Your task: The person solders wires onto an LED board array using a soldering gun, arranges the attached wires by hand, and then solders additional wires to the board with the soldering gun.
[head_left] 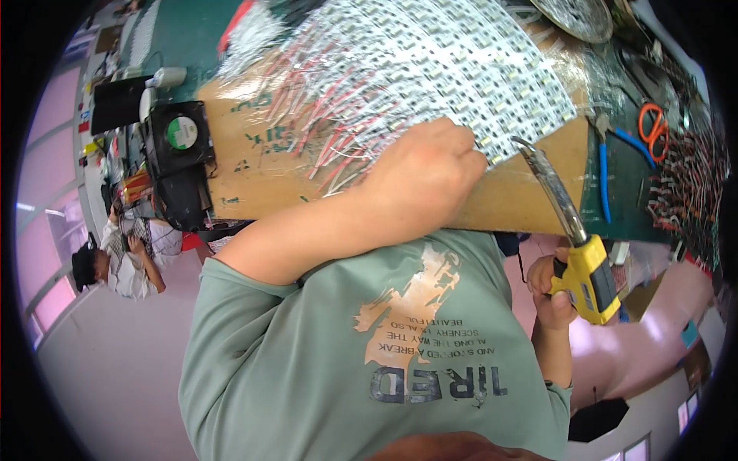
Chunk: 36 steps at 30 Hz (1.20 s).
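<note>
A white panel of small circuit boards (461, 46) lies on a brown board (523, 203), with many thin red and white wires (327, 107) spreading from its left side. My left hand (430, 173) rests over the panel's near edge, its fingers curled and closed. The fingertips are hidden under the hand, so what they grip I cannot make out. In my right hand (550, 296) is a yellow and black soldering gun (590, 280), held by its handle. Its long metal barrel points up and left, and the bent tip sits at the panel's near right edge, just right of my left hand.
Right of the board lie blue-handled pliers (603, 177), orange-handled scissors (653, 131) and a heap of wired parts (688, 184). A round metal dish (576, 17) stands at the back right. At left is a black fan (181, 134); another person (131, 253) sits beyond it.
</note>
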### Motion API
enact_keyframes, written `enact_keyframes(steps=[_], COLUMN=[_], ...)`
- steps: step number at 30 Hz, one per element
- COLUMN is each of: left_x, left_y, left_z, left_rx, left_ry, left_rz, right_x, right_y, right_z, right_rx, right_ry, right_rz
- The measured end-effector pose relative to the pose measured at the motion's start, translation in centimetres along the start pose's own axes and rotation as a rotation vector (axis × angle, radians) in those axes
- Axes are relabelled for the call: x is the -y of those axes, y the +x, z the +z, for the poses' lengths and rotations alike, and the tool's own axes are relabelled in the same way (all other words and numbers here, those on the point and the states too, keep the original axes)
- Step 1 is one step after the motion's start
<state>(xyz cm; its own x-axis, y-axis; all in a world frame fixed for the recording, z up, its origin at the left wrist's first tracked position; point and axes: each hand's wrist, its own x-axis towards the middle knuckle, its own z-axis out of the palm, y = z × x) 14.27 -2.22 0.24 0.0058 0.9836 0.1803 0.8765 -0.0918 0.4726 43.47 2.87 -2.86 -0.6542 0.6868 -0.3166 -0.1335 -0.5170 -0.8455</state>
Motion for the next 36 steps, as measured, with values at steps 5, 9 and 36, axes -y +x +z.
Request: enact_keyframes(steps=[5,9,36], left_x=[-0.3,1.6,33.1], left_y=[-0.1,0.0,-2.0], left_z=[-0.8,-3.3,-17.7], left_rx=[0.001,-0.102,0.040], left_ry=[-0.064,-0.022,0.190], left_rz=[-0.041,-0.001,-0.983], right_x=[0.9,1.7,1.4], right_y=[3.1,5.4,8.4], right_z=[1.2,2.1,2.0], right_rx=[0.046,0.060,0.063], right_ry=[-0.030,-0.019,0.076], right_rz=[-0.211,-0.289,-0.261])
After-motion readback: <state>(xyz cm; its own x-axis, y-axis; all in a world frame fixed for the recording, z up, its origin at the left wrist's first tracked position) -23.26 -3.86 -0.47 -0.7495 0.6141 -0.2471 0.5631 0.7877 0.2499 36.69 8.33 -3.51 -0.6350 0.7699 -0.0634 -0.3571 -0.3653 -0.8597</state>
